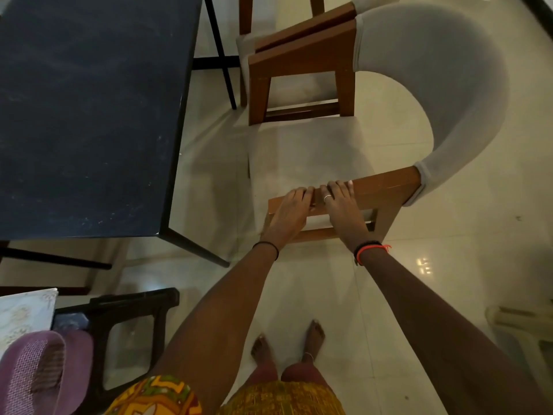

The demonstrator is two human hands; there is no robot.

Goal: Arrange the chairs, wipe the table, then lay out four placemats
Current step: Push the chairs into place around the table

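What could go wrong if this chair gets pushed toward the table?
The left hand and right hand grip only the near armrest, so the chair may twist or tip. Its far armrest sits by the second chair and could knock it. The bare feet stand behind it, exposed if it's pulled back.

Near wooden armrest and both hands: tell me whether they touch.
Touching. The head view shows the left hand and right hand side by side, fingers curled over the near wooden armrest.
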